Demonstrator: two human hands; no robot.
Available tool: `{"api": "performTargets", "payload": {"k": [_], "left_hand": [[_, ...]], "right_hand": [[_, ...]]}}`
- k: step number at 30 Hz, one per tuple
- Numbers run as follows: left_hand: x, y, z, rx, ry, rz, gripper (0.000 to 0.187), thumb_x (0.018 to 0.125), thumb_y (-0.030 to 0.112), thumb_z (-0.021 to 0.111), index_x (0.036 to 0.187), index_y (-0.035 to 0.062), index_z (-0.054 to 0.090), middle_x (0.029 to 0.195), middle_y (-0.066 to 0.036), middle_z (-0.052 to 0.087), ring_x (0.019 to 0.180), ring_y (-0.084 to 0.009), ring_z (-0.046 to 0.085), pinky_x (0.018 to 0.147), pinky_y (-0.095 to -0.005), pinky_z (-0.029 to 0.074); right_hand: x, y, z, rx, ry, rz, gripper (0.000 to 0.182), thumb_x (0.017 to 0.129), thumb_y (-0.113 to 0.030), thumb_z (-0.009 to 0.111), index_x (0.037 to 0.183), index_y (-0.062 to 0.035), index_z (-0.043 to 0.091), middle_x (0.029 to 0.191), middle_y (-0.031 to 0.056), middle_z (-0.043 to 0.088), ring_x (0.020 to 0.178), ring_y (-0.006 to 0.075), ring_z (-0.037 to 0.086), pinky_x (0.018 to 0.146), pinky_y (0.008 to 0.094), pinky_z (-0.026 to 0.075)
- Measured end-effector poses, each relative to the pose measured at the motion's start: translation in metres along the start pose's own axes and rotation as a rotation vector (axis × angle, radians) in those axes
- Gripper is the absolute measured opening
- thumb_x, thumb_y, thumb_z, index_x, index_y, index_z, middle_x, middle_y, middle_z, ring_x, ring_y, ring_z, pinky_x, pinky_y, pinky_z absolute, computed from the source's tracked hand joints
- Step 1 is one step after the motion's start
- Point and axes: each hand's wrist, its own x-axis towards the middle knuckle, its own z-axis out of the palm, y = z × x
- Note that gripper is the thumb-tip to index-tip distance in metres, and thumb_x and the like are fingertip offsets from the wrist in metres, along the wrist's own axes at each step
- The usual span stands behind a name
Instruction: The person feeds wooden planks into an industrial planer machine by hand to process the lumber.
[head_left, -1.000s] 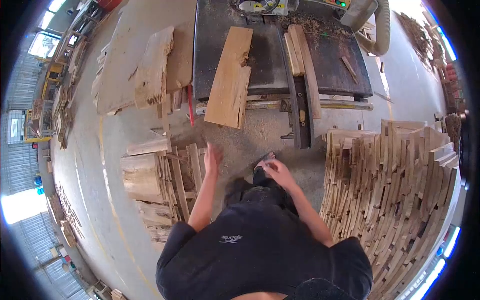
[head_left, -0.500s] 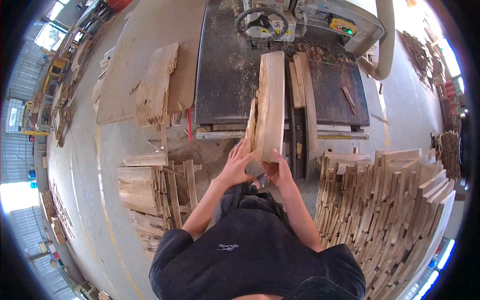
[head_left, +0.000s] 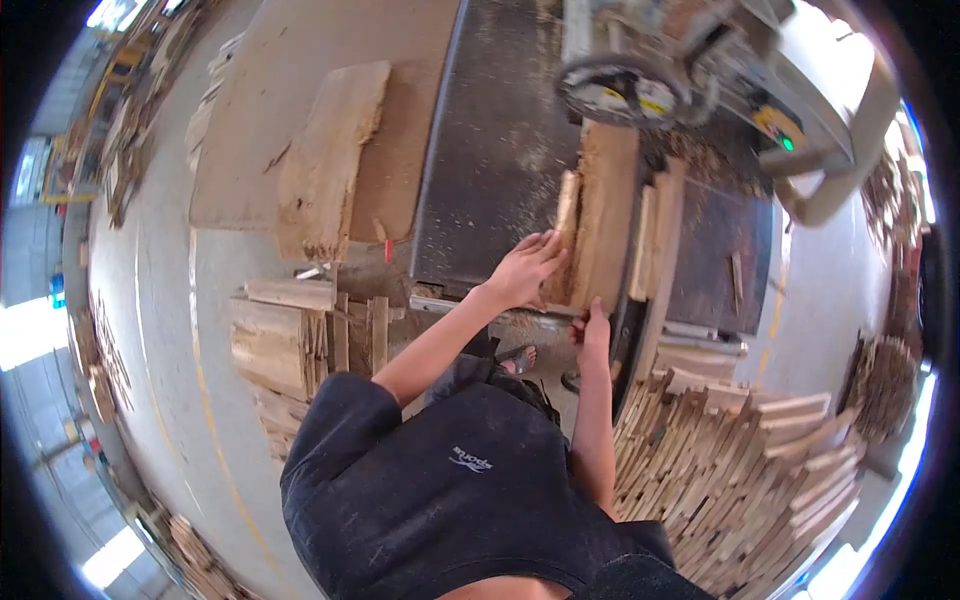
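A wooden board (head_left: 610,215) with a rough, bark-like left edge lies lengthwise on the dark machine table (head_left: 490,170), its far end by the machine's handwheel. My left hand (head_left: 527,270) grips the board's left side near its front end, fingers over the rough edge. A narrow pale splintered piece (head_left: 567,203) stands up along that edge, just beyond my left fingertips. My right hand (head_left: 592,328) pinches the near right corner of the board, thumb on top and fingers curled below. To the board's right lie narrow wood strips (head_left: 665,235).
A black handwheel (head_left: 622,92) and a control box (head_left: 778,128) with a green light are on the machine ahead. A wide plank (head_left: 335,160) rests on the brown sheet at left. Stacked boards (head_left: 268,345) stand at left, many strips (head_left: 720,455) at right.
The board has gone from being held tilted up before me to lying on the machine table, farther forward. Both hands moved with it, and the view has turned and shifted.
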Motion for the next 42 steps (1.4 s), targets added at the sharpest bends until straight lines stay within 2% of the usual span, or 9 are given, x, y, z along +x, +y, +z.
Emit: {"api": "performTargets", "payload": {"k": [14, 19, 21, 22, 26, 30, 34, 40, 42], "left_hand": [[0.064, -0.123, -0.075, -0.165, 0.404, -0.075, 0.096, 0.060, 0.058, 0.085, 0.141, 0.0187, 0.053, 0.155, -0.019, 0.037, 0.149, -0.0422, 0.024, 0.117, -0.0647, 0.020], [-0.060, -0.207, -0.202, -0.338, 0.486, -0.946, 0.053, 0.083, 0.040, 0.078, 0.123, 0.0069, 0.067, 0.127, -0.023, 0.063, 0.128, -0.0367, 0.053, 0.105, -0.0451, 0.042], [-0.151, -0.293, -0.157, 0.307, 0.900, -1.110, 0.066, 0.087, 0.054, 0.070, 0.129, 0.0044, 0.063, 0.133, -0.026, 0.059, 0.130, -0.0387, 0.051, 0.107, -0.0480, 0.040], [-0.200, -0.332, -0.140, 0.584, 0.510, -1.510, 0.078, 0.087, 0.064, 0.064, 0.137, 0.0036, 0.056, 0.137, -0.025, 0.055, 0.131, -0.0413, 0.049, 0.108, -0.0477, 0.038], [-0.283, -0.312, -0.119, 0.378, 0.774, -1.456, 0.083, 0.092, 0.065, 0.056, 0.144, 0.0008, 0.045, 0.138, -0.029, 0.050, 0.131, -0.0461, 0.045, 0.107, -0.0508, 0.040], [-0.268, -0.273, -0.110, 0.269, 0.678, -1.411, 0.082, 0.093, 0.066, 0.054, 0.142, 0.0002, 0.045, 0.135, -0.033, 0.050, 0.129, -0.0469, 0.046, 0.103, -0.0524, 0.043], [-0.255, -0.244, -0.119, 0.129, 0.711, -1.554, 0.085, 0.093, 0.071, 0.047, 0.143, 0.0023, 0.045, 0.129, -0.032, 0.057, 0.121, -0.0471, 0.055, 0.099, -0.0524, 0.045], [-0.260, -0.241, -0.123, 0.041, 0.606, -1.428, 0.089, 0.094, 0.074, 0.039, 0.151, 0.0048, 0.039, 0.129, -0.030, 0.061, 0.121, -0.0479, 0.057, 0.102, -0.0519, 0.045], [-0.260, -0.235, -0.119, 0.068, 0.589, -1.465, 0.088, 0.094, 0.073, 0.038, 0.151, 0.0051, 0.039, 0.131, -0.029, 0.060, 0.122, -0.0479, 0.056, 0.103, -0.0517, 0.044]], "right_hand": [[0.066, -0.115, 0.072, 0.186, 0.024, -0.060, 0.050, 0.100, -0.060, 0.050, 0.076, -0.0170, 0.042, 0.060, -0.0056, 0.030, 0.048, 0.0092, 0.029, 0.043, 0.0254, 0.025], [0.090, -0.145, 0.080, 0.128, -0.103, -0.077, 0.049, 0.100, -0.058, 0.051, 0.076, -0.0163, 0.045, 0.061, -0.0045, 0.038, 0.049, 0.0102, 0.037, 0.044, 0.0249, 0.030], [0.101, -0.158, 0.086, -0.057, -0.036, -0.128, 0.050, 0.100, -0.061, 0.048, 0.080, -0.0147, 0.052, 0.066, -0.0019, 0.054, 0.052, 0.0115, 0.049, 0.045, 0.0245, 0.036], [0.107, -0.166, 0.089, -0.212, 0.013, -0.165, 0.052, 0.100, -0.062, 0.047, 0.083, -0.0135, 0.056, 0.071, 0.0003, 0.064, 0.055, 0.0122, 0.056, 0.046, 0.0243, 0.039], [0.109, -0.182, 0.101, -0.294, -0.035, -0.319, 0.054, 0.103, -0.054, 0.047, 0.089, -0.0040, 0.062, 0.084, 0.0108, 0.073, 0.059, 0.0146, 0.066, 0.048, 0.0260, 0.044], [0.104, -0.140, 0.106, -0.767, 0.160, -1.308, 0.037, 0.107, -0.030, 0.046, 0.115, -0.0007, 0.067, 0.110, 0.0130, 0.072, 0.103, 0.0278, 0.068, 0.090, 0.0388, 0.051], [0.057, -0.045, 0.131, -1.293, 0.614, -1.124, 0.050, 0.105, -0.032, 0.043, 0.146, -0.0033, 0.047, 0.158, 0.0180, 0.036, 0.149, 0.0394, 0.026, 0.122, 0.0532, 0.020], [-0.057, 0.137, 0.209, -0.991, -0.875, -1.499, 0.033, 0.090, -0.029, 0.067, 0.118, -0.0118, 0.065, 0.150, 0.0147, 0.047, 0.143, 0.0363, 0.039, 0.114, 0.0553, 0.033], [-0.071, 0.144, 0.176, -0.914, -0.825, -1.472, 0.031, 0.090, -0.026, 0.068, 0.118, -0.0128, 0.065, 0.148, 0.0142, 0.049, 0.141, 0.0360, 0.041, 0.113, 0.0543, 0.034]]}}
